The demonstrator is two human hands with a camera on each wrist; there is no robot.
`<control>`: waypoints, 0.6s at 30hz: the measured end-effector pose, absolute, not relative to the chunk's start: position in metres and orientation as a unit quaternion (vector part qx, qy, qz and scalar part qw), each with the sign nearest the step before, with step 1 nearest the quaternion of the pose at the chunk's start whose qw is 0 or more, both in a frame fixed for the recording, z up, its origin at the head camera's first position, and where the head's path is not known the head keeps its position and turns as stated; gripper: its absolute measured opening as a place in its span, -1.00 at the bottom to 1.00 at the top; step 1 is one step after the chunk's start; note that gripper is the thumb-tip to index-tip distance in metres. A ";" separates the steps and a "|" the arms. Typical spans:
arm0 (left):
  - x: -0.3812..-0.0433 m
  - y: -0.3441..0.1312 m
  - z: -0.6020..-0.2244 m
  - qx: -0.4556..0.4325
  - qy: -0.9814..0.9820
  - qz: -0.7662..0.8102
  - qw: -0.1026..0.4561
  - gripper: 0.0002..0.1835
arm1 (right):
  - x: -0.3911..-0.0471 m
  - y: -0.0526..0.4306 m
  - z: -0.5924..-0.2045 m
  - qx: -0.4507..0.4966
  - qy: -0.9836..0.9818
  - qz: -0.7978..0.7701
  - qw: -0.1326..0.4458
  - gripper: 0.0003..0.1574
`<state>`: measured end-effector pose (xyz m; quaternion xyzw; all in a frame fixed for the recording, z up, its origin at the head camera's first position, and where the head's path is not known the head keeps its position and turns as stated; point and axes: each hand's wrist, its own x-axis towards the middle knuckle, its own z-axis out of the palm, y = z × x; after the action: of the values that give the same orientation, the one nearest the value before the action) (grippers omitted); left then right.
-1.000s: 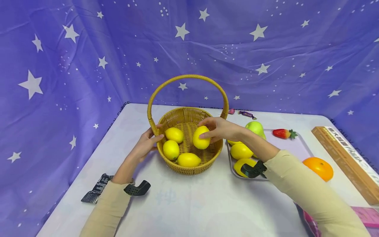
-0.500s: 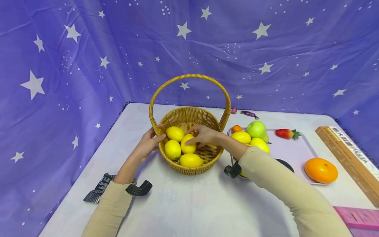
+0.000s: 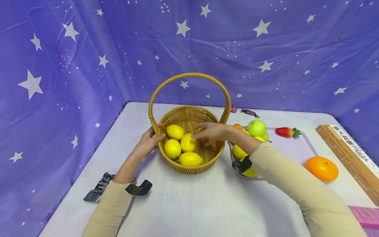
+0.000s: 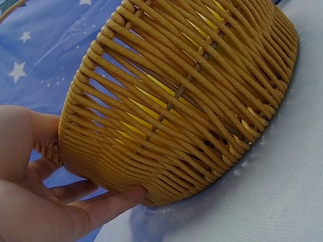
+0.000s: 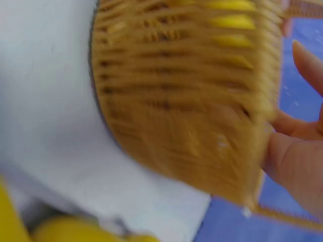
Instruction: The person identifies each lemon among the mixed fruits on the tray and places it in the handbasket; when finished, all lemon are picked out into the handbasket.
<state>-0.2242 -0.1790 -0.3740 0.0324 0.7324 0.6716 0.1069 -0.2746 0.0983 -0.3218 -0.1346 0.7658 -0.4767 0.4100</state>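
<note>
A round wicker basket (image 3: 190, 170) with a tall hoop handle stands mid-table. Several yellow lemons lie in its left and front part, one of them a lemon (image 3: 188, 143) in the middle of the group. My left hand (image 3: 145, 144) grips the basket's left side at the handle's base, thumb at the rim and fingers on the outer wall, as the left wrist view of the basket wall (image 4: 181, 101) confirms. Over the basket's right half hovers my right hand (image 3: 214, 131), fingers extended and holding nothing, its tips close to that lemon. The right wrist view is blurred.
Right of the basket, a pale tray (image 3: 287, 149) bears more lemons, a green pear (image 3: 257, 128), and a strawberry (image 3: 285, 132); a large orange (image 3: 322, 169) sits at its corner. A long box (image 3: 344, 158) lies beyond. A dark packet (image 3: 100, 189) lies left, wrapped candy (image 3: 249, 113) behind.
My right hand carried a lemon leftward in the basket, set it against the others and let go, then drew slightly back to the right. My left hand stayed on the basket.
</note>
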 end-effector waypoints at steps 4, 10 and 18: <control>-0.226 -0.179 -0.375 0.030 0.735 0.669 0.107 -0.43 | -0.273 0.128 -0.303 -0.164 0.761 -0.476 0.409 -0.23; -0.226 -0.179 -0.375 0.032 0.736 0.668 0.108 -0.42 | -0.265 0.180 -0.286 -0.216 0.767 -0.462 0.389 -0.25; -0.225 -0.178 -0.374 0.034 0.735 0.668 0.111 -0.42 | -0.251 0.252 -0.287 -0.210 0.807 -0.457 0.310 -0.33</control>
<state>-0.2248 -0.1782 -0.3739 0.0339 0.7347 0.6683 0.1115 -0.2515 0.2517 -0.2868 -0.2104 0.8066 -0.4570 0.3103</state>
